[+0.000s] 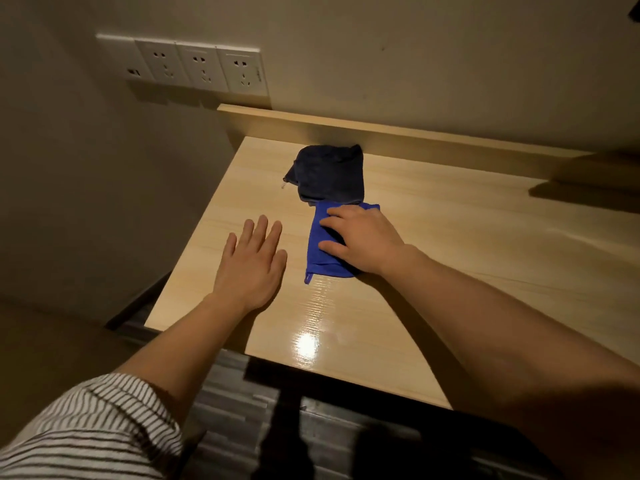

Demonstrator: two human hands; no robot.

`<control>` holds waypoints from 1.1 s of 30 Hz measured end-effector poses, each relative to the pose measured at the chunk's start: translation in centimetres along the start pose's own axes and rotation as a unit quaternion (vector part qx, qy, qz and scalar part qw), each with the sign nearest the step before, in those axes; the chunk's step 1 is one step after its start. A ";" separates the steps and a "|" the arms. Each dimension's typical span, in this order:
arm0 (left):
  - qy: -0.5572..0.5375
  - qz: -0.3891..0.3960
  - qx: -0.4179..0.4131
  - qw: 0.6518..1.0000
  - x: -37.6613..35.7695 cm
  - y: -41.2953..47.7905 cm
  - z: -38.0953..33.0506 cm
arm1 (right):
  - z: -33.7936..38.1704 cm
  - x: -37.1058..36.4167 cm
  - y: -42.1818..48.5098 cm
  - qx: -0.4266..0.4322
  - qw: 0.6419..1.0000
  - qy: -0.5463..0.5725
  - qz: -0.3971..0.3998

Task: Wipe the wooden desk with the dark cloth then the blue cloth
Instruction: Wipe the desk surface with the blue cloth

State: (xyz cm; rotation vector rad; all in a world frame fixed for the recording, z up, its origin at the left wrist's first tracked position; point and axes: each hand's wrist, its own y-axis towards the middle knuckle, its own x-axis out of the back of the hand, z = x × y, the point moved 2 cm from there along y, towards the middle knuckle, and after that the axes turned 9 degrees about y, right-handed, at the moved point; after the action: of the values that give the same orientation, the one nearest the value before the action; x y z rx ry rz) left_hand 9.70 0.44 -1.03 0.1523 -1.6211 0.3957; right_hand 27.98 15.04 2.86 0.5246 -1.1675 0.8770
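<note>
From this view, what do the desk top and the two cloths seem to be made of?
The desk top looks like laminate or lacquered board: pale wood grain, with a sharp glossy reflection near the front edge. The blue cloth seems soft matte textile, perhaps microfibre, with a hemmed edge. The dark cloth is limp folded fabric; its weave is too dim to tell.

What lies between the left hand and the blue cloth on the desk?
Nothing: in the head view, only a narrow strip of bare wooden desk separates the left hand from the blue cloth.
</note>
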 end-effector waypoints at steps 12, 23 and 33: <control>0.015 -0.021 -0.007 1.000 -1.1 0.5 0.2 | -0.2 -3.2 -3.4 -0.037 0.998 -0.013 0.052; 0.009 0.008 -0.018 1.000 -0.5 0.4 0.3 | 4.6 -6.0 -11.5 -0.047 0.997 0.030 0.059; -0.083 -0.028 -0.083 0.993 1.4 -0.4 -6.8 | 8.5 -7.9 -19.5 -0.029 0.993 0.106 0.030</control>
State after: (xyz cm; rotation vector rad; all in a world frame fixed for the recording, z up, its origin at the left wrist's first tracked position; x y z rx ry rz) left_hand 16.06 2.55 0.71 0.1060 -1.8022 0.2083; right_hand 38.01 -5.09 -0.21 0.3408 -1.0148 0.9239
